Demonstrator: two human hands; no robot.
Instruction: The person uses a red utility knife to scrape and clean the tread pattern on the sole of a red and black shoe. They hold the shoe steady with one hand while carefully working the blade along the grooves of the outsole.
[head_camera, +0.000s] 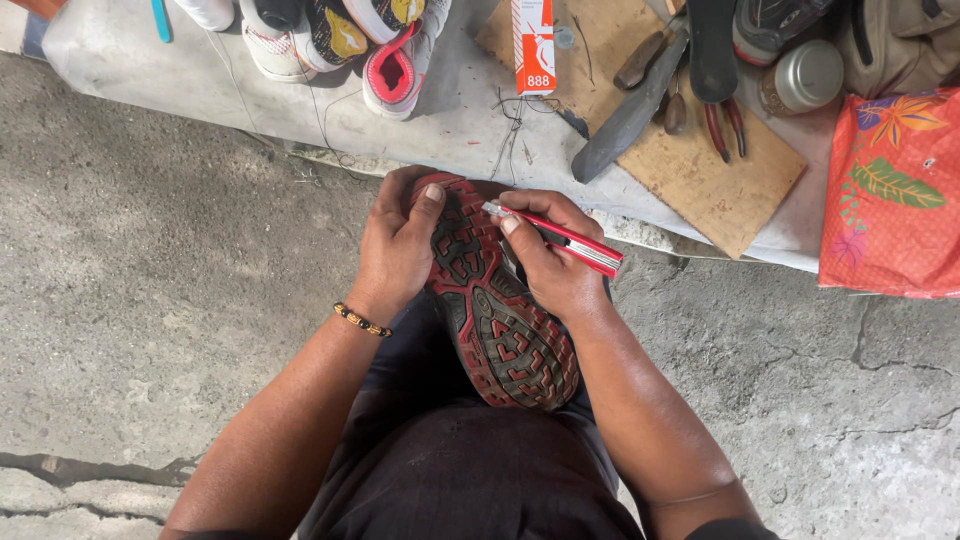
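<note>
At the centre of the view a shoe (495, 305) lies sole-up on the person's dark-clad lap, its black and red tread facing the camera and its toe pointing toward 11 o'clock. The left hand (398, 245) wraps around the toe end from 9 o'clock, fingers curled closed over the upper edge and the thumb pressed flat on the tread; a beaded bracelet (362, 320) sits on that wrist. The right hand (550, 255) comes in from 3 o'clock, closed around a red utility knife (560, 238) whose tip meets the sole's edge near the toe, just beside the left thumb, while its handle runs out toward 4 o'clock. Beyond the hands, toward 12 o'clock, a grey sheet (140, 70) lies on the concrete ground (150, 300) and bears several sneakers (345, 40) at 11 o'clock. At 1 o'clock an orange and white box (533, 45) rests on a wooden board (715, 180), which also carries a long dark blade (625, 120), red-handled pliers (725, 125) and a round metal tin (805, 75). At 3 o'clock, well apart from the hands, sits an orange bag (890, 195) with a leaf print.
</note>
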